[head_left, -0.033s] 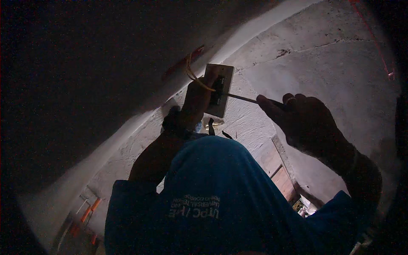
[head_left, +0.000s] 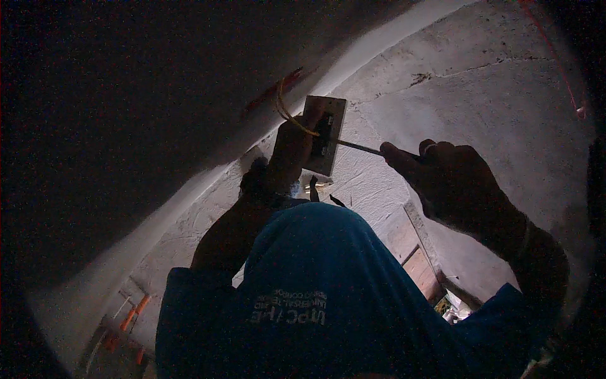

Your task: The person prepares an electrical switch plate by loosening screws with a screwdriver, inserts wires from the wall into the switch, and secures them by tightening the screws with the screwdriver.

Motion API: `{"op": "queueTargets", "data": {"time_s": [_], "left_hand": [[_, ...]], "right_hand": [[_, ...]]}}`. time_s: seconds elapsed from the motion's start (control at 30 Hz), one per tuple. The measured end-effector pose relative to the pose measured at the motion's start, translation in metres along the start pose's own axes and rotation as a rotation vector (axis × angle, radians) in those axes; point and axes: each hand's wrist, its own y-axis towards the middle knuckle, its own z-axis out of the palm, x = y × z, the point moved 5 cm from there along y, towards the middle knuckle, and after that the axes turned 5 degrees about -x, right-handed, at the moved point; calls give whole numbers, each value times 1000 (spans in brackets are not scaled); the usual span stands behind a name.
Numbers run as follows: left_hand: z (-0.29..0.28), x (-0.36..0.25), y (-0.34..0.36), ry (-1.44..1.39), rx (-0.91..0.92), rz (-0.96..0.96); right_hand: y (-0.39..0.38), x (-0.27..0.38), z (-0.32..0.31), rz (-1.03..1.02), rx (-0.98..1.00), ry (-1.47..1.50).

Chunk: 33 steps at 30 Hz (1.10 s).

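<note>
My left hand (head_left: pixel 291 151) is closed on the edge of a pale rectangular electrical plate (head_left: pixel 337 114), its back with dark fittings facing me. A loop of yellowish wires (head_left: pixel 281 104) comes from near a reddish strip on the dark surface and ends at those fittings. From the right, my right hand (head_left: pixel 457 180) grips a screwdriver (head_left: pixel 360 147), whose handle is mostly hidden in the fist. Its thin shaft points left and reaches the fittings. Whether the tip sits in a screw cannot be made out in the dim light.
A rough whitewashed wall (head_left: pixel 454 120) spreads behind the plate, with a dark surface (head_left: pixel 145 107) at upper left. A thin red wire (head_left: pixel 555 50) hangs at upper right. Orange objects (head_left: pixel 134 312) are at lower left, a brownish panel (head_left: pixel 421 273) at lower right. My blue shirt (head_left: pixel 322 265) fills the lower middle.
</note>
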Motion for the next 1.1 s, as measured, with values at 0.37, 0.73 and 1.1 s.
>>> {"op": "queueTargets", "data": {"time_s": [0.37, 0.73, 1.1], "left_hand": [[6, -5, 7, 29, 73, -34], [-3, -1, 1, -9, -41, -40], [5, -2, 6, 32, -17, -19]], "right_hand": [[6, -7, 7, 87, 90, 188], [15, 0, 10, -51, -48, 133], [20, -10, 15, 27, 78, 385]]}}
